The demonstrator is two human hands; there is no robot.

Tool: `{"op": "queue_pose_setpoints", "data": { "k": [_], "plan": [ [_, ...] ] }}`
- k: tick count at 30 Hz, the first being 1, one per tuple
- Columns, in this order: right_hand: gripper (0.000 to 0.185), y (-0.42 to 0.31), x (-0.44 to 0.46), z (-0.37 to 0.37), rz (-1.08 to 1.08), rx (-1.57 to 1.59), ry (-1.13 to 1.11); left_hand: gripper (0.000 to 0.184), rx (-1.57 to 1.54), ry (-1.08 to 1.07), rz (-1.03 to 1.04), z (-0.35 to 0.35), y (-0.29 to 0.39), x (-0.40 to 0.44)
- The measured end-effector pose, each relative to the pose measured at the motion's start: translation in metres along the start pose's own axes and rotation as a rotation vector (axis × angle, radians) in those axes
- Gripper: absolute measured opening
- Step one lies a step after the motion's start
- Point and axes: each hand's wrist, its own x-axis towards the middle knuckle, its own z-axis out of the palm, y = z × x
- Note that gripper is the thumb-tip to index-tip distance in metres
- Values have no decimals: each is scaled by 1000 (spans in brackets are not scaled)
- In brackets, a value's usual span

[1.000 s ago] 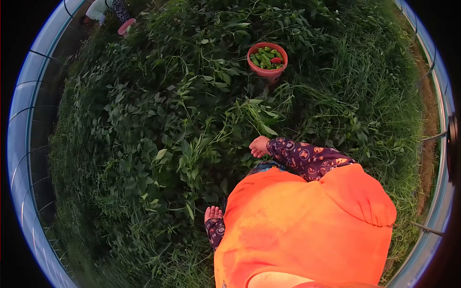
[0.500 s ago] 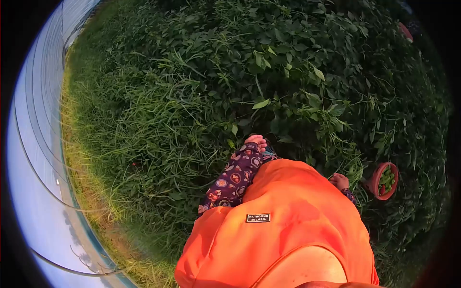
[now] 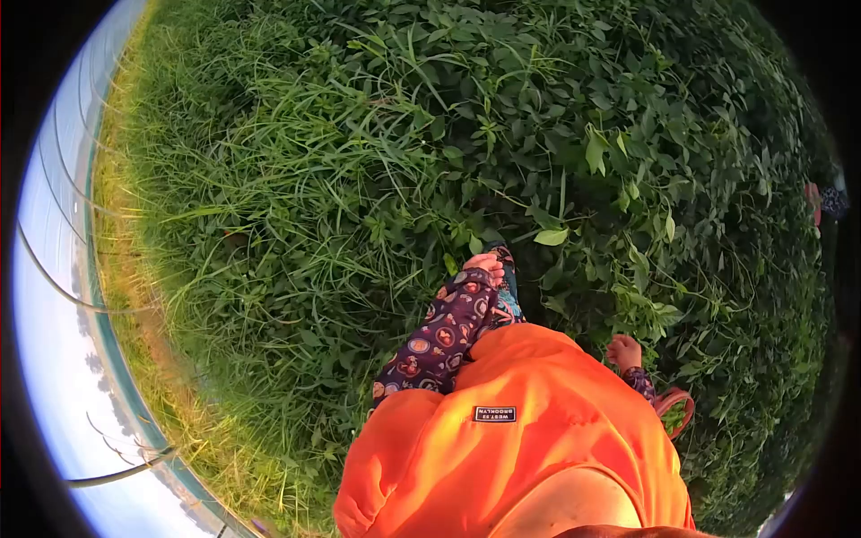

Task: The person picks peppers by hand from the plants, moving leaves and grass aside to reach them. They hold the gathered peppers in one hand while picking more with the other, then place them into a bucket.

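Note:
My left hand (image 3: 485,264), in a dark patterned sleeve, is held low in front of me with its fingers curled in. It is beside a patterned shoe or trouser leg (image 3: 508,287), just short of the green plants (image 3: 574,179). Over to the right, my right hand (image 3: 623,351) is closed near some leafy stems. What either hand holds, if anything, is hidden. A reddish bucket (image 3: 679,401) stands just behind my right wrist, its lower part covered by my sleeve and orange top (image 3: 538,386).
Dense leafy plants and long grass (image 3: 341,134) surround me. On the left runs a strip of dry grass (image 3: 161,341) beside a pale plastic sheet wall (image 3: 63,233). At the far right edge are a reddish object (image 3: 813,202) and a dark patterned cloth (image 3: 835,203).
My view has turned and shifted forward. The bucket now appears lower and closer to my body, and the green peppers inside it are out of sight. Both hands stay closed.

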Motion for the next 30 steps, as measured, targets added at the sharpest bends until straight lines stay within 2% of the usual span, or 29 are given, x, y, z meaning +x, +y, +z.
{"op": "queue_pose_setpoints", "data": {
  "k": [5,7,10,14,15,17,19,21,22,24,25,26,27,28,30],
  "plan": [
    [22,-92,44,66,77,-177,-115,24,-110,56,-4,-11,73,30],
    [24,-129,48,100,92,-186,-98,24,-189,22,53,-31,88,58],
    [24,-177,49,141,131,-152,-159,21,-183,-37,-43,-40,156,60],
    [23,-209,29,169,177,-113,-151,20,-133,6,-15,-43,197,86],
    [23,-211,22,172,186,-127,-136,10,-243,-56,-23,-41,206,94],
    [24,-209,11,167,216,-165,-107,19,-161,-72,-90,-36,232,95],
    [25,-196,0,150,245,-208,-73,18,-206,-102,-96,-38,224,118],
    [21,-169,-3,116,169,-257,-39,18,-235,-121,-77,-37,214,136],
    [21,-150,-3,95,167,-270,-37,18,-191,-28,-80,-29,210,137],
    [17,-118,6,63,237,-412,82,21,-188,-108,-86,-31,199,147],
    [17,-110,12,51,236,-425,82,22,-185,-133,-100,-31,193,149],
    [16,-105,18,39,229,-337,-12,24,-204,-124,-102,-29,187,149],
    [15,-118,11,41,231,-247,-104,24,-214,-120,-114,-32,180,153],
    [15,-128,15,44,227,-257,-103,25,-254,-190,-145,-38,172,162],
    [17,-183,12,102,252,-445,4,26,-299,-263,-171,-40,171,169]
  ]
}}
